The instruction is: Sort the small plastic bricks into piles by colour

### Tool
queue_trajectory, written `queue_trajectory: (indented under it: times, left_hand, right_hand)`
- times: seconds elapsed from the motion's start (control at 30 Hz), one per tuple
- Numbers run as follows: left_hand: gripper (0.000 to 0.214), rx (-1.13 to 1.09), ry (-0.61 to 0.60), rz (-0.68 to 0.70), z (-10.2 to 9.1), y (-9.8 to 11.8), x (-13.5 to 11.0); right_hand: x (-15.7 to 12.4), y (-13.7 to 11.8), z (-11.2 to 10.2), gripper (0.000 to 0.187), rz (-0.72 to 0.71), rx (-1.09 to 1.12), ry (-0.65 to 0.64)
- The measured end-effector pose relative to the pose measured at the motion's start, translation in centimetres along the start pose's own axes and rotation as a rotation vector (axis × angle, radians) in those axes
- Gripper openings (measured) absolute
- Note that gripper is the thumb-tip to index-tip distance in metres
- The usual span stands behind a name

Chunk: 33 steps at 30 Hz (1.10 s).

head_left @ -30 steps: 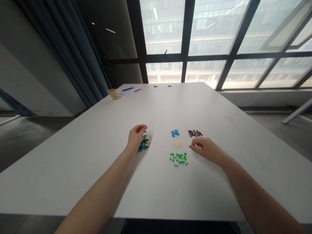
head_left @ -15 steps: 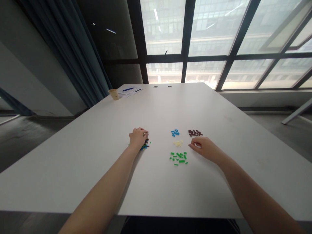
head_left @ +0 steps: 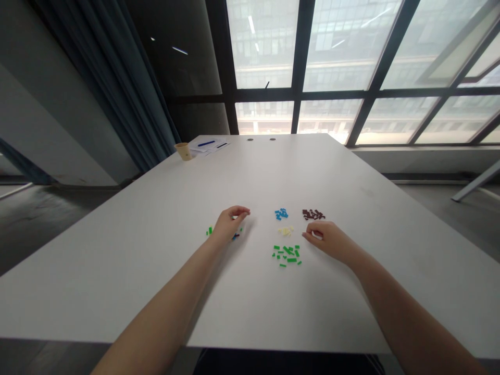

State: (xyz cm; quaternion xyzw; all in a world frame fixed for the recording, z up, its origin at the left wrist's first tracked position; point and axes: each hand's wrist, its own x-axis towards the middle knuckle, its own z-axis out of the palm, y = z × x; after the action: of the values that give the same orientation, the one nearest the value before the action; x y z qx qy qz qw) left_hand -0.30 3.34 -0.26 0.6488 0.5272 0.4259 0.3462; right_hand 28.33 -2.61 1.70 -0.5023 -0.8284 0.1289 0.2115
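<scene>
My left hand (head_left: pixel 231 221) is over a mixed pile of small coloured pieces (head_left: pixel 236 236), most of which it hides. Its thumb and fingertips are pinched together; whatever they hold is too small to make out. My right hand (head_left: pixel 321 235) rests on the table with its fingertips closed, beside the pale yellow pieces (head_left: pixel 286 230); its grip is hidden too. Near it lie dark brown pieces (head_left: pixel 313 214), blue pieces (head_left: pixel 281 214) and, closer to me, a spread of green pieces (head_left: pixel 288 254).
All of this lies on a long white table (head_left: pixel 258 177). A paper cup (head_left: pixel 183 151) stands at the far left edge, by white papers (head_left: pixel 209 147) with a blue pen (head_left: pixel 206 143) on them. Two round dark discs sit at the far end, before the windows.
My left hand has risen from the mixed pile and shifted right, its fingers pinched. Green pieces left of its wrist now show more. My right hand has stayed about where it was.
</scene>
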Motion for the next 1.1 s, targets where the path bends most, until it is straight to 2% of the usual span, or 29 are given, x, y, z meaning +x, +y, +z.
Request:
queue_trajectory:
  times: [0.07, 0.13, 0.33, 0.43, 0.57, 0.7, 0.8, 0.97, 1.1]
  left_hand:
    - [0.024, -0.23, -0.051, -0.077, 0.5, 0.9, -0.5]
    - [0.028, -0.358, -0.077, -0.131, 0.9, 1.8, -1.1]
    - [0.028, -0.488, -0.177, -0.107, 1.7, 3.2, -2.3]
    - [0.026, -0.459, -0.193, -0.046, 2.0, 3.6, -2.7]
    - [0.021, -0.185, -0.182, 0.084, 2.0, 4.3, -3.3]
    - [0.022, -0.004, -0.24, 0.163, 1.9, 5.1, -4.0]
    - [0.023, 0.005, -0.271, 0.19, 2.0, 5.2, -4.1]
    - [0.028, -0.13, -0.323, 0.169, 2.6, 4.9, -4.2]
    - [0.031, -0.223, -0.397, 0.113, 3.4, 4.9, -4.6]
  right_hand:
    - [0.0, -0.1, 0.0, 0.028, 0.004, 0.006, -0.004]
    - [0.0, -0.3, 0.0, 0.028, 0.009, 0.015, -0.009]
    - [0.0, -0.5, -0.1, 0.026, 0.008, 0.022, -0.015]
    - [0.0, -0.6, 0.0, 0.026, 0.011, 0.019, -0.017]
    - [0.0, -0.8, -0.1, 0.026, 0.005, 0.017, -0.013]
    - [0.1, -0.8, 0.0, 0.022, -0.01, 0.042, 0.003]
    - [0.1, -1.1, 0.3, 0.016, -0.067, 0.105, 0.08]
    - [-0.1, -2.8, 1.0, 0.013, -0.169, 0.178, 0.315]
    - [-0.1, -4.3, 1.9, 0.014, -0.29, 0.171, 0.317]
